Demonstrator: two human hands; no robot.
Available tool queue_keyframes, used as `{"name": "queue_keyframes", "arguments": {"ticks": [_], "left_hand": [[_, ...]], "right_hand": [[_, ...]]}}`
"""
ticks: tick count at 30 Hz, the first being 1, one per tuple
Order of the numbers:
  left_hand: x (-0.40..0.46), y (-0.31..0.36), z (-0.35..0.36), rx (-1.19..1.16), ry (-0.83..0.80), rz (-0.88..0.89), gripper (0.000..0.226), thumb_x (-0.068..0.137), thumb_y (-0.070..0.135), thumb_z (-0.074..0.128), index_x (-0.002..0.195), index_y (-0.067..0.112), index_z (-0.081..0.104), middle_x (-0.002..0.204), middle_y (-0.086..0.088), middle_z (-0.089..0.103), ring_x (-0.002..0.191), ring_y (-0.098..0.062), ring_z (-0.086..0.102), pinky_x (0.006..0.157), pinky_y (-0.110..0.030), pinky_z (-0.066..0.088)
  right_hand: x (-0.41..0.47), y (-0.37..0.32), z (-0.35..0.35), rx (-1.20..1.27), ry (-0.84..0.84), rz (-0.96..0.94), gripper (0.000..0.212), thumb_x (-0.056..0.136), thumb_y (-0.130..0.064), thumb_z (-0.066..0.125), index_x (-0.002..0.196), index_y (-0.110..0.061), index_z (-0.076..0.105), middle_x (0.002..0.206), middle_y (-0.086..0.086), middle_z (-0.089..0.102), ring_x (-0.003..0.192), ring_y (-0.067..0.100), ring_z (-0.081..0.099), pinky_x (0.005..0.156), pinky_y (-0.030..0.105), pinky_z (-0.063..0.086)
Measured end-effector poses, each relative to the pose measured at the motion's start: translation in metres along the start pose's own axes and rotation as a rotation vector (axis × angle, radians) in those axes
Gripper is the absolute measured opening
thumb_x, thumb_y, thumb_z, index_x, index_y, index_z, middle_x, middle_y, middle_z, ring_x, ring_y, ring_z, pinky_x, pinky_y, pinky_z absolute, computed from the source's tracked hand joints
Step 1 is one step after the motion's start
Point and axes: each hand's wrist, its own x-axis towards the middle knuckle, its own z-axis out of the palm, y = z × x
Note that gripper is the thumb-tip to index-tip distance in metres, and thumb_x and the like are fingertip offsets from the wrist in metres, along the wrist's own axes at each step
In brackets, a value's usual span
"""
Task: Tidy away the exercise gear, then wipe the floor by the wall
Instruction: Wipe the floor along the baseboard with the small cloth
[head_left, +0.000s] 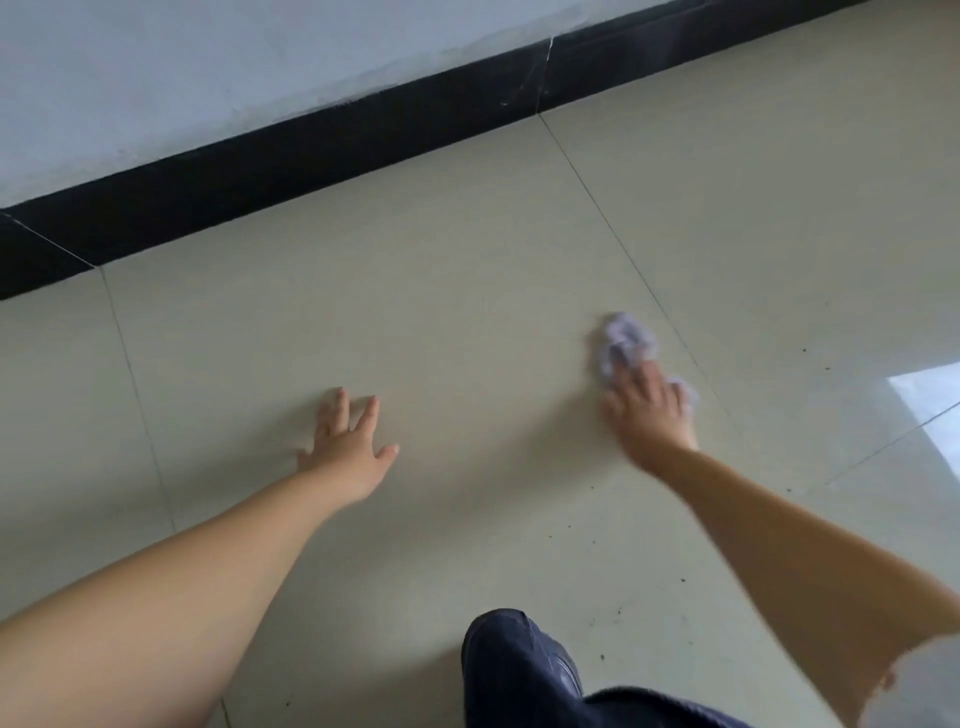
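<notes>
A crumpled pale lilac cloth (626, 340) lies on the beige tiled floor (441, 291), right of centre. My right hand (649, 415) presses down on it with straight fingers, and the hand looks blurred. My left hand (348, 441) rests flat on the floor with its fingers spread, holding nothing. No exercise gear is in view.
A black skirting strip (322, 156) runs along the foot of the pale wall (208, 67) at the back. My knee in dark trousers (519, 670) is at the bottom centre. Small dark specks (618, 613) dot the tiles near it. A bright reflection (930, 400) lies at the right edge.
</notes>
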Motion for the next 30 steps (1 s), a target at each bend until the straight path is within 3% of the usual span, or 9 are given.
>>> {"name": "queue_keyframes", "arguments": {"ticks": [2,6,9,14,18,22,25,27,30], "left_hand": [[0.001,-0.002,0.000,0.001,-0.001,0.018,0.070,0.097,0.045,0.042,0.151,0.030,0.001,0.156,-0.002,-0.024,0.145,-0.026,-0.016,0.117,-0.051,0.013],[0.004,-0.002,0.005,0.011,0.004,0.013,0.072,0.096,0.044,0.043,0.151,0.029,-0.002,0.156,-0.004,-0.025,0.145,-0.027,-0.017,0.117,-0.050,0.012],[0.005,-0.005,0.008,0.013,0.018,0.020,0.069,0.098,0.040,0.042,0.151,0.029,-0.001,0.156,-0.004,-0.024,0.145,-0.027,-0.017,0.118,-0.049,0.011],[0.004,-0.004,0.008,-0.005,0.058,0.029,0.057,0.102,0.027,0.032,0.152,0.026,0.006,0.158,-0.007,-0.017,0.146,-0.026,-0.013,0.118,-0.046,0.012],[0.002,-0.001,0.005,-0.011,0.024,0.033,0.055,0.102,0.030,0.030,0.152,0.024,0.007,0.158,-0.007,-0.016,0.146,-0.027,-0.011,0.118,-0.043,0.012],[-0.003,-0.005,0.004,0.010,0.002,0.053,0.057,0.102,0.032,0.029,0.152,0.027,0.002,0.157,-0.003,-0.021,0.146,-0.023,-0.015,0.118,-0.045,0.012],[-0.007,-0.004,0.004,0.023,-0.007,0.057,0.058,0.102,0.032,0.030,0.151,0.029,-0.001,0.156,-0.002,-0.024,0.145,-0.022,-0.016,0.117,-0.048,0.013],[-0.009,-0.001,0.004,0.021,-0.002,0.045,0.059,0.102,0.032,0.030,0.151,0.029,-0.002,0.156,-0.002,-0.025,0.145,-0.022,-0.017,0.116,-0.051,0.014],[-0.011,0.002,0.006,0.026,0.007,0.028,0.057,0.102,0.034,0.026,0.151,0.030,-0.004,0.156,-0.002,-0.026,0.145,-0.022,-0.017,0.114,-0.053,0.014]], "right_hand": [[0.013,0.035,-0.021,0.158,-0.083,0.268,0.056,0.100,-0.038,0.014,0.153,-0.023,0.005,0.160,-0.003,-0.010,0.147,0.016,-0.010,0.116,0.043,0.004],[0.009,0.003,-0.020,0.264,-0.041,0.504,0.057,0.102,-0.039,0.020,0.153,-0.017,0.005,0.160,0.005,-0.009,0.147,0.020,-0.010,0.118,0.048,-0.003],[-0.034,-0.080,0.018,0.165,-0.011,0.214,0.066,0.095,-0.047,0.010,0.153,-0.018,0.001,0.160,0.005,-0.009,0.147,0.019,-0.012,0.114,0.043,-0.014],[-0.116,-0.183,0.065,-0.075,-0.102,-0.465,0.062,0.082,-0.051,0.033,0.134,-0.024,0.055,0.147,0.003,0.044,0.138,0.018,0.030,0.110,0.046,0.017],[-0.092,-0.135,0.050,-0.151,-0.091,-0.668,0.056,0.088,-0.047,0.033,0.140,-0.026,0.039,0.146,-0.003,0.045,0.134,0.016,0.036,0.107,0.041,0.024],[-0.031,-0.028,0.016,-0.080,-0.038,-0.201,0.060,0.089,-0.039,0.026,0.145,-0.018,0.033,0.154,0.010,0.030,0.140,0.027,0.024,0.103,0.050,0.032],[0.004,0.034,-0.020,0.113,-0.078,0.273,0.062,0.097,-0.044,0.012,0.153,-0.020,0.004,0.161,0.005,-0.005,0.147,0.020,-0.006,0.116,0.049,0.012],[0.017,0.030,-0.035,0.234,-0.113,0.491,0.060,0.101,-0.042,0.019,0.153,-0.017,0.002,0.160,0.007,-0.009,0.147,0.021,-0.009,0.118,0.049,0.002],[0.015,-0.031,-0.017,0.156,-0.050,0.362,0.061,0.100,-0.040,0.024,0.153,-0.014,0.008,0.160,0.011,-0.002,0.148,0.024,-0.003,0.116,0.047,0.007]]}}
